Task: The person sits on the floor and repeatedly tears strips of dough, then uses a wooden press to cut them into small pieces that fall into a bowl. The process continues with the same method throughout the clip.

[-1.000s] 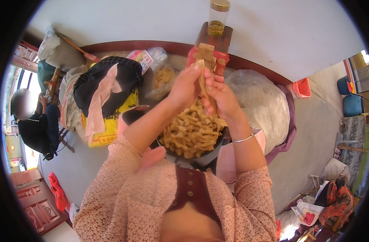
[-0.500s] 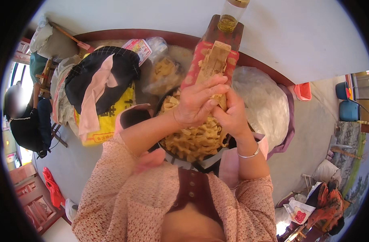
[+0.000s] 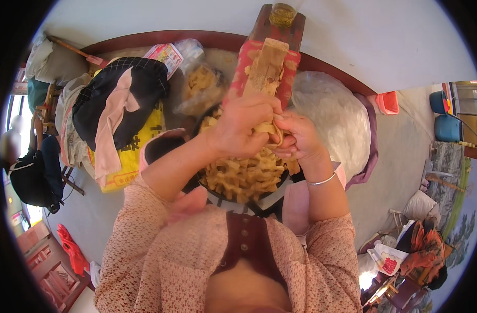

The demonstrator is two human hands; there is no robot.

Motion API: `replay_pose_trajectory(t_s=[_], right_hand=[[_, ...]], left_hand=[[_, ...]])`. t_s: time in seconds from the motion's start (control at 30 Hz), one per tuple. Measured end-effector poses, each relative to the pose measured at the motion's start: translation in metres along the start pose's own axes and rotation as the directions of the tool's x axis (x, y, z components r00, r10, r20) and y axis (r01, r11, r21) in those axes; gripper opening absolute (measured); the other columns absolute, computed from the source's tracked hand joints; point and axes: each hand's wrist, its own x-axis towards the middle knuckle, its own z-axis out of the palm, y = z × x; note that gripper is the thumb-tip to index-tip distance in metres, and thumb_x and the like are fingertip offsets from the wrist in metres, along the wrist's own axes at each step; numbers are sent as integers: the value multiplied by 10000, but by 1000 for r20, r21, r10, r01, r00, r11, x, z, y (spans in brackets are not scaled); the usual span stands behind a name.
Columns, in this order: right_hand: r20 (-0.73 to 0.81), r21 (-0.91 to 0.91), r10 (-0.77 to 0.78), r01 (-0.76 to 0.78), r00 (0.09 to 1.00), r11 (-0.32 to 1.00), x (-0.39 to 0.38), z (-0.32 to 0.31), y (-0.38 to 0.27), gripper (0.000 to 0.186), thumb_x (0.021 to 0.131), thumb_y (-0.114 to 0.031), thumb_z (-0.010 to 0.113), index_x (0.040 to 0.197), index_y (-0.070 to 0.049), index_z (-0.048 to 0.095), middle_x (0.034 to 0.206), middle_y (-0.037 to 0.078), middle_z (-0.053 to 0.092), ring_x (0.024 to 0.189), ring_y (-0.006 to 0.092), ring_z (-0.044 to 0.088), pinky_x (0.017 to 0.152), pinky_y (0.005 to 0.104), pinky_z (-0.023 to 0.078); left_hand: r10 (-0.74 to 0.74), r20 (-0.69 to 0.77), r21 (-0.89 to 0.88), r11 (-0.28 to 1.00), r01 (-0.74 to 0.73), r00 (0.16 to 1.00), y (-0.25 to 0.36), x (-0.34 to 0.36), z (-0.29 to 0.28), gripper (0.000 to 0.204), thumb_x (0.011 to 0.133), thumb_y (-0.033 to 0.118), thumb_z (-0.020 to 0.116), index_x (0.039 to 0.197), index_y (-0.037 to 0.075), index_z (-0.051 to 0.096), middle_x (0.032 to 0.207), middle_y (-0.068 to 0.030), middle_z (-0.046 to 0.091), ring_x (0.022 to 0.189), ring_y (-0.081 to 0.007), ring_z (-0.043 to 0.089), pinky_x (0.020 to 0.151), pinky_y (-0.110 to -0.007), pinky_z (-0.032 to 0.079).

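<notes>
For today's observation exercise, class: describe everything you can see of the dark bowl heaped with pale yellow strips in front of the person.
The bowl is round, dark and shallow-looking, with only its near rim showing. It is heaped above the rim with pale yellow, flat, folded strips that look like dough or dried food. It sits just in front of the person's chest. The left hand and right hand meet just above the heap, pinching a few strips together.

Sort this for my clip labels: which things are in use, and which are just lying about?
In use: left hand, right hand, tan strip pinched between them, dark bowl of tan pieces, wooden block.

Lying about: dark clothes pile, yellow bag, clear plastic bag, glass jar.
</notes>
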Motion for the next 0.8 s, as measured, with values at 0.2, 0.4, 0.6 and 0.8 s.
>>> replay_pose_trajectory(t_s=[0.2,0.4,0.6,0.8], right_hand=[[-147,-592,-439,277,887,757,11,12,6,121,850,-120,646,874,-19,584,693,-49,528,556,-9,391,471,170,291],[-80,-834,-637,299,766,463,11,9,12,162,836,-48,657,981,1,603,719,-50,543,608,-18,407,517,169,322],[-94,-706,-503,299,859,642,10,2,4,155,882,-117,634,980,2,633,666,-39,515,538,5,394,476,175,305],[-24,-246,-332,316,943,916,12,-8,5,162,918,-175,607,971,-23,628,622,-73,437,475,16,327,427,187,269]], left_hand=[[-495,69,-67,864,500,866,1,-2,-8,80,710,41,550,765,-11,577,710,-72,606,628,-123,543,581,-269,434],[-693,184,-4,709,705,698,6,10,-23,81,745,36,532,786,-21,572,690,-8,574,646,-56,493,559,-233,401],[-601,114,36,798,602,791,4,6,-19,69,764,5,525,824,-7,558,676,-24,562,631,-64,471,565,-244,410],[-496,-71,220,838,499,865,-2,3,-15,44,757,7,582,792,-10,562,630,-31,536,575,-67,462,521,-244,398]])
